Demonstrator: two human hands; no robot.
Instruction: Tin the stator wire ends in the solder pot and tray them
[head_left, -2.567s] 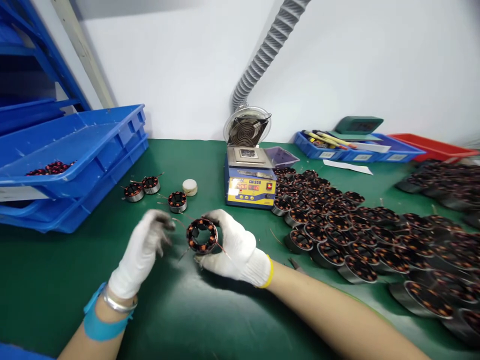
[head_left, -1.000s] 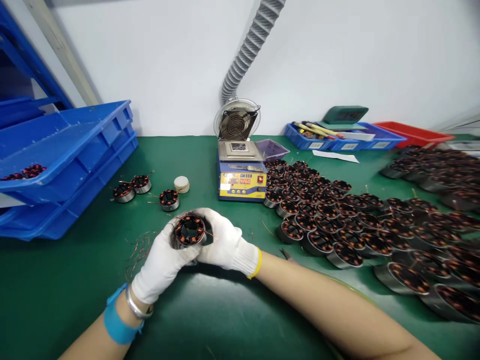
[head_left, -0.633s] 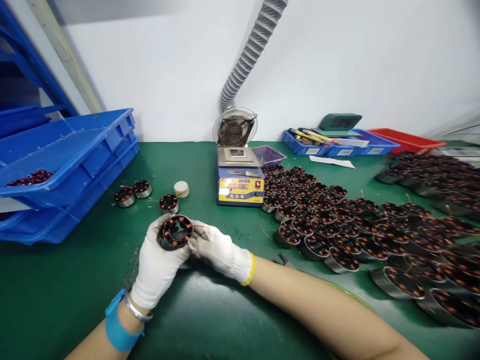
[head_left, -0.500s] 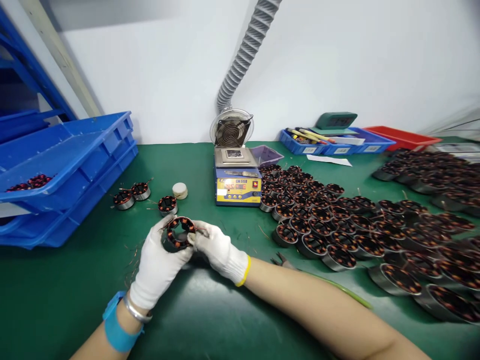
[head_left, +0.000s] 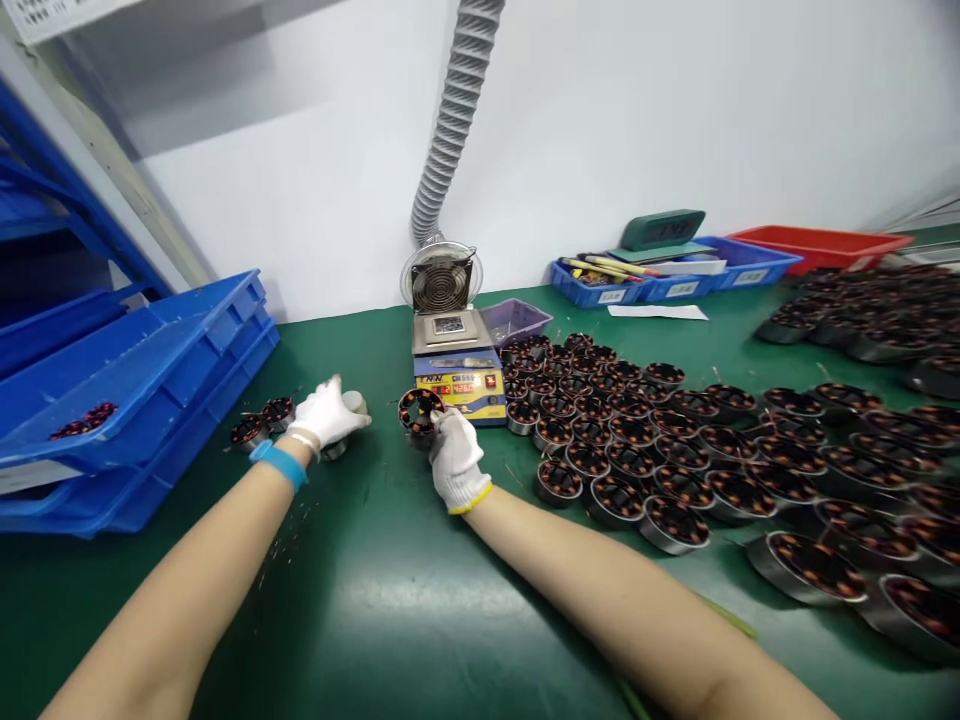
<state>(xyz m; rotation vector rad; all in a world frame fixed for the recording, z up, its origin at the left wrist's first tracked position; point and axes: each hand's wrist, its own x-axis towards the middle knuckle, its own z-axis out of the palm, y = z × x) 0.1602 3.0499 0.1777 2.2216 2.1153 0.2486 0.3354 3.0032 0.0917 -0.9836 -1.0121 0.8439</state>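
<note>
My right hand (head_left: 455,450), in a white glove with a yellow cuff, grips a copper-wound ring (head_left: 420,418) in front of the yellow and blue heating unit (head_left: 463,398). Farther left, my gloved left hand (head_left: 328,412) reaches over the mat with its fingers apart, beside a round white container (head_left: 354,403). A metal-sided ring (head_left: 334,449) shows partly beneath that hand. Two more wound rings, one of them at the near left (head_left: 249,431), lie left of it.
Many wound rings (head_left: 615,497) cover the right side of the green table (head_left: 375,600). Stacked blue bins (head_left: 187,350) stand at the left. Behind are a purple tray (head_left: 517,318), blue trays (head_left: 611,293), a red tray (head_left: 817,245) and a grey hose (head_left: 454,120).
My left hand has let go of the ring and moved up and left toward the white container. My right hand has carried the ring toward the heating unit. The view has shifted.
</note>
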